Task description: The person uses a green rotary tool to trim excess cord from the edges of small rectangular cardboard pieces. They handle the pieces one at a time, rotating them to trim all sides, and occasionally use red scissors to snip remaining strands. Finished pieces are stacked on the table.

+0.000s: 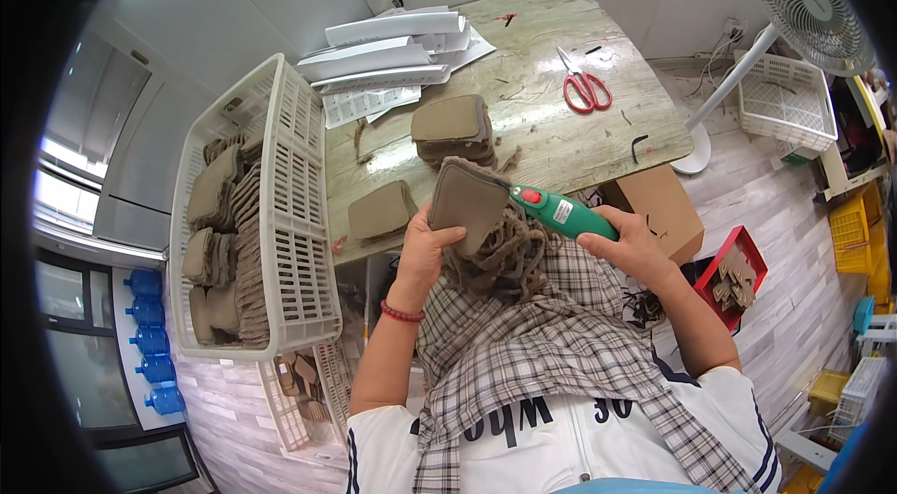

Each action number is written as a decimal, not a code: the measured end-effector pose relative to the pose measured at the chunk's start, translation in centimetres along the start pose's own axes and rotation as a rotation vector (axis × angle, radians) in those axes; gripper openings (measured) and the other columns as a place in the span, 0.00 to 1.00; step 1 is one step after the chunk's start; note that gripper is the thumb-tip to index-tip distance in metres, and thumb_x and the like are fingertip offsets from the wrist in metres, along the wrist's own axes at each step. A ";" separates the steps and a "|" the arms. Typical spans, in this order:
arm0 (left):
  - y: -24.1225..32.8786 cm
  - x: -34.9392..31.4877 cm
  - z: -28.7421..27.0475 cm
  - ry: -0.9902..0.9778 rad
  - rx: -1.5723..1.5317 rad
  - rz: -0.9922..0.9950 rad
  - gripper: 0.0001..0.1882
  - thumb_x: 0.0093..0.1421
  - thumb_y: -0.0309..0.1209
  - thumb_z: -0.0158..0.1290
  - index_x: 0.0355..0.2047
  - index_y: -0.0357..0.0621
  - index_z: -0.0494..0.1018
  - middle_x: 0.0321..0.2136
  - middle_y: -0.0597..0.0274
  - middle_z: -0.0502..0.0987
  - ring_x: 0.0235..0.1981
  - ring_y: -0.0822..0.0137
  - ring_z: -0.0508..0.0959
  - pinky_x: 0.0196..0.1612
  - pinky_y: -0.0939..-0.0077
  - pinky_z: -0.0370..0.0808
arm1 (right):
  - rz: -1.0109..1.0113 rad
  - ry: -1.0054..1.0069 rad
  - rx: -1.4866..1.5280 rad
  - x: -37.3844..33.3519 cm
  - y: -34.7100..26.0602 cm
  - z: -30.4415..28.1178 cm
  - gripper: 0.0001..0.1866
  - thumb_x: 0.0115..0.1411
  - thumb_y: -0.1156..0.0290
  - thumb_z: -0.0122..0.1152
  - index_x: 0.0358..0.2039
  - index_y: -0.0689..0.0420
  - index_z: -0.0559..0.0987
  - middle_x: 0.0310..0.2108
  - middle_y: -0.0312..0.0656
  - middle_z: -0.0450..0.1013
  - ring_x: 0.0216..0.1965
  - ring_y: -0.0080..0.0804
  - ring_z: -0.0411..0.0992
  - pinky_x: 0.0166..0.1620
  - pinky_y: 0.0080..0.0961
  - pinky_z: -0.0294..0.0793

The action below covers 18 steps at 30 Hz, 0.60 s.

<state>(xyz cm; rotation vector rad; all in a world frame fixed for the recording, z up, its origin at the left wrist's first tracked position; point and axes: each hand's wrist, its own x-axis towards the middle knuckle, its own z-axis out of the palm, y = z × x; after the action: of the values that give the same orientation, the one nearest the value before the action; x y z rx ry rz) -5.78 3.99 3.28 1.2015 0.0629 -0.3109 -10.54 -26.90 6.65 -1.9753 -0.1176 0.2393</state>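
Thumb (450, 235) of left hand (420, 249) overlaps brown pad (467, 197).

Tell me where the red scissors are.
In the head view, the scissors lie on the right part of the table, right of the papers and beyond the green tool.

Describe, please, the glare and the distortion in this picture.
Head view: the window at left is washed out; the tabletop shows pale glare near the paper stack; straight edges lean and bend toward the black rim.
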 end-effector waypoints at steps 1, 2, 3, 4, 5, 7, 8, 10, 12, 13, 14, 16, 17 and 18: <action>0.6 -0.2 -0.1 -0.030 0.020 -0.019 0.28 0.50 0.11 0.52 0.54 0.37 0.67 0.46 0.59 0.76 0.45 0.69 0.77 0.50 0.75 0.74 | -0.019 -0.002 -0.026 -0.1 0.0 -0.1 0.23 0.53 0.55 0.67 0.40 0.61 0.78 0.24 0.42 0.75 0.25 0.26 0.74 0.32 0.25 0.73; 0.8 -0.3 -0.3 -0.040 0.038 -0.035 0.29 0.50 0.11 0.52 0.54 0.37 0.67 0.46 0.59 0.76 0.45 0.68 0.77 0.49 0.74 0.74 | -0.038 -0.004 -0.051 -0.2 0.1 -0.1 0.23 0.53 0.55 0.67 0.40 0.61 0.78 0.24 0.43 0.76 0.26 0.27 0.74 0.33 0.25 0.73; 1.0 -0.3 -0.5 -0.050 0.054 -0.051 0.29 0.50 0.11 0.52 0.54 0.37 0.67 0.46 0.58 0.76 0.45 0.68 0.77 0.49 0.74 0.75 | -0.040 -0.008 -0.068 -0.2 0.0 0.0 0.23 0.53 0.55 0.67 0.40 0.61 0.78 0.24 0.44 0.76 0.26 0.28 0.75 0.33 0.26 0.73; 1.0 -0.4 -0.7 -0.059 0.070 -0.067 0.29 0.50 0.11 0.52 0.54 0.36 0.66 0.46 0.58 0.76 0.45 0.68 0.78 0.49 0.74 0.75 | -0.042 -0.011 -0.085 -0.3 -0.2 0.0 0.23 0.53 0.54 0.67 0.41 0.61 0.78 0.24 0.44 0.76 0.26 0.29 0.75 0.33 0.26 0.73; 0.9 -0.4 -0.8 -0.061 0.082 -0.078 0.29 0.50 0.11 0.52 0.54 0.36 0.66 0.46 0.58 0.76 0.44 0.68 0.78 0.49 0.74 0.75 | -0.044 -0.014 -0.101 -0.4 -0.2 0.1 0.24 0.53 0.54 0.67 0.41 0.60 0.78 0.24 0.45 0.76 0.26 0.30 0.76 0.33 0.26 0.73; 0.5 -0.5 -1.1 -0.066 0.106 -0.100 0.30 0.49 0.11 0.52 0.55 0.36 0.66 0.46 0.57 0.76 0.44 0.68 0.78 0.48 0.75 0.76 | -0.050 -0.004 -0.083 -0.4 0.2 0.6 0.24 0.52 0.54 0.68 0.41 0.60 0.78 0.24 0.45 0.76 0.26 0.30 0.76 0.33 0.26 0.73; 0.4 -0.6 -1.0 -0.057 0.104 -0.110 0.30 0.49 0.11 0.52 0.55 0.36 0.66 0.46 0.58 0.76 0.44 0.69 0.78 0.48 0.75 0.75 | -0.054 0.001 -0.074 -0.3 0.4 0.9 0.24 0.52 0.54 0.68 0.41 0.60 0.78 0.23 0.45 0.76 0.26 0.30 0.76 0.33 0.26 0.73; 0.1 -0.8 -0.6 -0.038 0.100 -0.133 0.31 0.48 0.10 0.52 0.55 0.37 0.67 0.46 0.60 0.77 0.44 0.70 0.77 0.49 0.77 0.73 | -0.039 0.009 -0.066 -0.2 0.6 1.4 0.24 0.52 0.53 0.68 0.41 0.60 0.78 0.23 0.45 0.75 0.26 0.30 0.75 0.33 0.26 0.73; -0.3 -0.8 -0.7 -0.032 0.121 -0.164 0.31 0.48 0.10 0.52 0.55 0.37 0.67 0.45 0.60 0.77 0.44 0.70 0.77 0.49 0.77 0.73 | -0.023 0.016 -0.050 -0.1 0.6 1.9 0.24 0.52 0.53 0.67 0.40 0.61 0.78 0.23 0.44 0.75 0.25 0.29 0.75 0.32 0.26 0.73; -0.5 -0.8 -0.7 -0.028 0.131 -0.180 0.31 0.48 0.10 0.52 0.55 0.37 0.67 0.45 0.60 0.76 0.44 0.70 0.77 0.49 0.77 0.73 | -0.015 0.019 -0.038 -0.1 0.5 2.2 0.24 0.52 0.53 0.67 0.40 0.61 0.78 0.22 0.44 0.75 0.25 0.29 0.75 0.32 0.25 0.73; -0.6 -0.9 -0.6 -0.035 0.130 -0.173 0.31 0.48 0.10 0.52 0.55 0.37 0.67 0.45 0.60 0.77 0.43 0.70 0.77 0.48 0.77 0.74 | -0.007 0.022 -0.027 0.0 0.4 2.4 0.24 0.53 0.53 0.67 0.40 0.61 0.78 0.22 0.44 0.75 0.24 0.28 0.75 0.32 0.25 0.73; -0.8 -0.9 -0.4 -0.049 0.128 -0.158 0.31 0.48 0.11 0.52 0.56 0.36 0.66 0.44 0.60 0.77 0.42 0.71 0.78 0.46 0.77 0.75 | 0.004 0.033 0.000 0.1 0.1 2.8 0.24 0.53 0.53 0.66 0.39 0.61 0.78 0.22 0.42 0.75 0.24 0.26 0.74 0.31 0.24 0.72; -0.8 -0.9 -0.4 -0.052 0.146 -0.167 0.31 0.48 0.11 0.52 0.55 0.36 0.66 0.44 0.60 0.77 0.41 0.71 0.78 0.46 0.77 0.75 | 0.009 0.039 0.013 0.2 0.0 2.9 0.24 0.54 0.53 0.66 0.39 0.61 0.78 0.21 0.41 0.75 0.23 0.25 0.73 0.30 0.23 0.72; -0.8 -0.9 -0.3 -0.055 0.164 -0.176 0.31 0.48 0.11 0.52 0.55 0.37 0.66 0.44 0.61 0.77 0.41 0.72 0.78 0.45 0.78 0.75 | 0.032 0.022 0.038 0.2 0.0 2.9 0.23 0.54 0.53 0.66 0.39 0.61 0.78 0.21 0.41 0.74 0.23 0.24 0.73 0.30 0.23 0.72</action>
<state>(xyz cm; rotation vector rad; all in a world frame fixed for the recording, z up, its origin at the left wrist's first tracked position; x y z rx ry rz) -6.86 4.19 2.69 1.3526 0.0974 -0.5110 -10.97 -24.28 5.47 -1.9421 -0.0671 0.2387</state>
